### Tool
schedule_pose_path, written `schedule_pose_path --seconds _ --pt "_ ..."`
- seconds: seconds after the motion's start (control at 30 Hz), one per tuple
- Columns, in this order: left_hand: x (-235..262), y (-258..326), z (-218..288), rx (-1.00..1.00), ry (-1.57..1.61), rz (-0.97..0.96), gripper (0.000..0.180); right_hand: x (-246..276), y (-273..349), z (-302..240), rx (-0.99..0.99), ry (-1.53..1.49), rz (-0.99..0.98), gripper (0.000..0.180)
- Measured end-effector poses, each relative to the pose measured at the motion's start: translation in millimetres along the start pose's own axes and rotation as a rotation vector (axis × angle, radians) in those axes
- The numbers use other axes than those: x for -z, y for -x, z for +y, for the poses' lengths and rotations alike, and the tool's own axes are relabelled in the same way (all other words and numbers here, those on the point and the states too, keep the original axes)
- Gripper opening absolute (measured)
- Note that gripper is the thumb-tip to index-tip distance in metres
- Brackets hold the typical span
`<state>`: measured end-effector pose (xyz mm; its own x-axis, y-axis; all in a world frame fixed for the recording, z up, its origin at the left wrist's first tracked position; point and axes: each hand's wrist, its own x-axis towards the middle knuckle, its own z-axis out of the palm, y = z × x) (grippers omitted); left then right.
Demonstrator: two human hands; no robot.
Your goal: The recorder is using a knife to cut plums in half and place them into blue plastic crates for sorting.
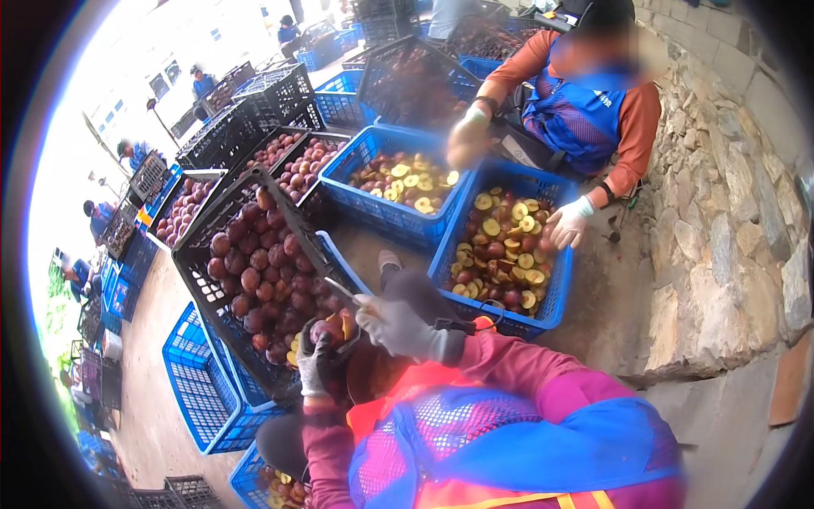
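Observation:
My left hand (pixel 320 366), in a grey and black glove, is closed around a dark red plum (pixel 325 331). Yellow flesh shows at a cut on the fruit's right side. My right hand (pixel 397 327), in a pale grey glove, grips a knife (pixel 342 290); its blade points up and left, a little above the plum. Just beyond my left hand, a tilted black crate (pixel 315 233) holds many whole plums (pixel 261 276). Some yellow cut pieces show beside my left hand, partly hidden by it.
Cut plums fill two blue crates (pixel 549 321) (pixel 339 193) ahead. A co-worker (pixel 585 119) in gloves reaches over them. An empty blue crate (pixel 197 373) stands at left. More stacked crates (pixel 222 131) lie beyond; a stone wall (pixel 712 246) runs along the right.

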<state>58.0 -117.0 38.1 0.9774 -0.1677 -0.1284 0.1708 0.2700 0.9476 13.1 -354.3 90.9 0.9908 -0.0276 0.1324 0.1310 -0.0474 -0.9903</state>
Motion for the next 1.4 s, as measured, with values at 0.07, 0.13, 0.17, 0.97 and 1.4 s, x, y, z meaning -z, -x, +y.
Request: schedule_pose_path --seconds 0.07,0.13,0.17,0.97,1.4 --pt "53 -43 -30 -0.376 -0.898 0.145 0.066 22 -1 9 0.392 0.135 0.197 0.036" --pt "34 -62 -26 -0.514 -1.085 0.147 0.068 61 13 5 0.389 0.112 0.225 0.035" --pt "-14 -68 -2 -0.517 -1.001 0.069 0.067 82 21 1 0.387 0.104 0.245 0.035" --pt "-380 -241 -123 0.637 0.725 -0.501 0.049 265 67 44 -0.27 -0.3 0.392 0.046" --pt "-216 -65 26 0.243 0.342 -0.353 0.052 169 -24 -1 0.011 -0.339 0.085 0.046"
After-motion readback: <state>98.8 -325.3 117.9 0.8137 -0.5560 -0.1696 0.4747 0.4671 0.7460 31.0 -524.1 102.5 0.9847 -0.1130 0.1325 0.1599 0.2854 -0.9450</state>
